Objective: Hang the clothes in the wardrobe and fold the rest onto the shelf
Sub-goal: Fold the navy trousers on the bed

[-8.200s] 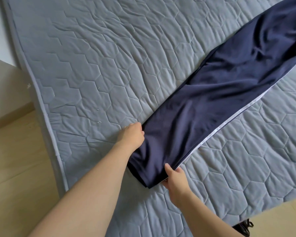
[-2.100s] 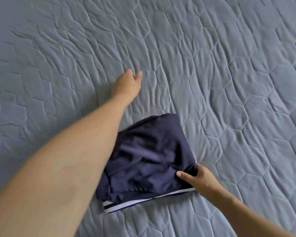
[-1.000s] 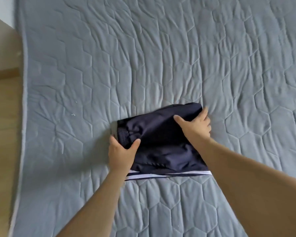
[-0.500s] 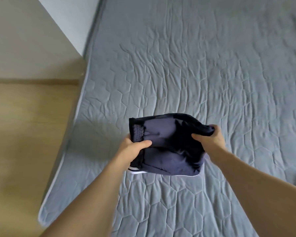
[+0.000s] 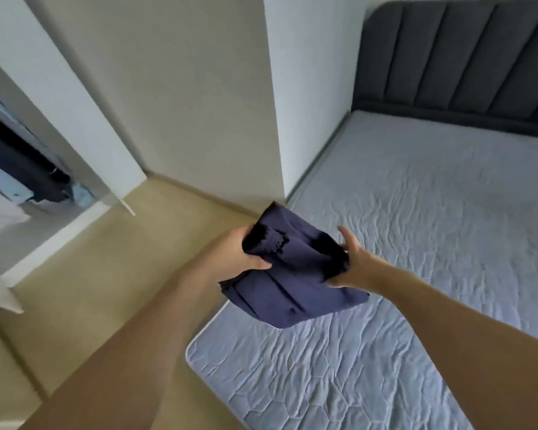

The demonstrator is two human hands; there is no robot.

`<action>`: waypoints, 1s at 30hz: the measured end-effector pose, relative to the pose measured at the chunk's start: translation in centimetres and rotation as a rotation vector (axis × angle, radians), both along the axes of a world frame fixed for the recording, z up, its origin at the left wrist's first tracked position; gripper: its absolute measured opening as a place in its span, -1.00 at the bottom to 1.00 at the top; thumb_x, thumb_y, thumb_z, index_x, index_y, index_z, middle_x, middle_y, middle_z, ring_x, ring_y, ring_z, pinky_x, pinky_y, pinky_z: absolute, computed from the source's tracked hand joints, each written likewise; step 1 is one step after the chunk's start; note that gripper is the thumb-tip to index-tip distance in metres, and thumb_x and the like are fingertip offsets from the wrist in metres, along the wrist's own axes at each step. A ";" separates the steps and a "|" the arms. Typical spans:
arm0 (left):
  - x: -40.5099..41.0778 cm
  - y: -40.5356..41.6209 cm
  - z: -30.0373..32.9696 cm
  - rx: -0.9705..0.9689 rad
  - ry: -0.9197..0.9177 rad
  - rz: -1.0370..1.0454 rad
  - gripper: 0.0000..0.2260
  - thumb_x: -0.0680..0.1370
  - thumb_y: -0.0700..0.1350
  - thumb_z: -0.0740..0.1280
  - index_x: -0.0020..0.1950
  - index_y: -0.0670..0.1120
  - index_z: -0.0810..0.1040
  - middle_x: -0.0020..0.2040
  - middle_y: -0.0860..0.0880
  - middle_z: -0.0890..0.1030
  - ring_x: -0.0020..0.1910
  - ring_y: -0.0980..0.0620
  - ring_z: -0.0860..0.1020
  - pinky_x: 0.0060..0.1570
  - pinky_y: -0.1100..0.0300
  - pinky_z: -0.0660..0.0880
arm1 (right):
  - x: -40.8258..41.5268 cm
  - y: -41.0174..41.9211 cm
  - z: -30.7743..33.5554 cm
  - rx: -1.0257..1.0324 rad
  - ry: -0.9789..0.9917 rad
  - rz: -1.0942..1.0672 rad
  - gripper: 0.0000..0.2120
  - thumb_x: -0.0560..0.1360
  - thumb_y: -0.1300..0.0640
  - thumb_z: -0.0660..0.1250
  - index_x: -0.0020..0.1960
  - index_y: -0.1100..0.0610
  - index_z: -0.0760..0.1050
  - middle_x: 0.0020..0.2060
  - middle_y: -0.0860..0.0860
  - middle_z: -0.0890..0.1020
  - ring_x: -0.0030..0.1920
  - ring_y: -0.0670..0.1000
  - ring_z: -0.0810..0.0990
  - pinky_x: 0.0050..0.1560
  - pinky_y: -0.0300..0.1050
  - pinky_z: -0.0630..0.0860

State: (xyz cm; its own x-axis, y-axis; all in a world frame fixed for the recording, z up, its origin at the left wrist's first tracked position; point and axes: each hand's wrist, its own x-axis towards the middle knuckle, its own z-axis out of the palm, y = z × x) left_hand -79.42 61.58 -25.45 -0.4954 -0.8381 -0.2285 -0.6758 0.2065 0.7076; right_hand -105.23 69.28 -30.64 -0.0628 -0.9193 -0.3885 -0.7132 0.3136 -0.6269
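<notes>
- Folded navy trousers [image 5: 292,274] held in the air at frame centre, above the near left corner of the bed [image 5: 416,243] and the edge of the floor [image 5: 121,259].
- Left hand [image 5: 233,252]: at 9 o'clock of the bundle, fingers curled under it and thumb on top, gripping the gathered waistband end.
- Right hand [image 5: 351,262]: at 3 o'clock of the bundle, thumb pressed on top, at least one finger sticking up straight; the rest hidden behind the cloth, so a full grip cannot be told.
- Bundle tilted, its lower folded edge toward 6 o'clock.
- Bed: grey quilted cover, dark padded headboard [image 5: 463,54] at 1 o'clock.
- Open wardrobe [image 5: 28,169] at 9 o'clock of frame; dark and light-blue clothes hang inside, blurred.
- Wall [image 5: 199,103] at 12 o'clock, between wardrobe and bed.
</notes>
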 end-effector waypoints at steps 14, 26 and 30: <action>28.5 -6.5 18.7 -0.273 -0.350 0.185 -0.42 0.31 0.18 0.51 0.18 0.05 0.32 0.03 0.06 0.53 -0.05 0.03 0.53 -0.09 0.08 0.53 | 33.0 -15.3 18.8 -0.260 -0.434 0.237 -0.78 0.42 0.28 0.41 -0.03 0.00 0.59 -0.14 0.01 0.68 -0.07 0.04 0.63 0.09 0.02 0.57; 49.3 -15.3 20.2 -0.112 -0.227 0.402 -0.44 0.30 0.05 0.56 0.18 0.04 0.35 0.07 0.07 0.54 0.00 0.06 0.55 -0.02 0.11 0.56 | 50.0 -26.4 24.5 -0.167 -0.609 0.362 -0.73 0.47 0.34 0.35 0.09 0.05 0.59 -0.02 0.06 0.69 0.05 0.11 0.65 0.18 0.11 0.54; 54.1 -21.0 20.5 -0.127 -0.141 0.449 -0.67 0.31 -0.07 0.49 0.00 -0.03 0.46 -0.02 -0.04 0.57 -0.04 -0.04 0.57 -0.13 0.12 0.49 | 55.2 -32.6 25.0 -0.207 -0.563 0.422 -0.66 0.44 0.30 0.39 0.17 0.05 0.51 0.04 0.06 0.66 0.05 0.06 0.63 0.17 0.05 0.54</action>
State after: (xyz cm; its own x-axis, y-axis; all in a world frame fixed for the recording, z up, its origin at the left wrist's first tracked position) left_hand -25.36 40.57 -4.97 -0.0504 -0.9875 -0.1493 -0.8051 -0.0483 0.5912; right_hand -50.04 36.68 -5.61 0.4711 -0.8790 -0.0737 -0.2999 -0.0810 -0.9505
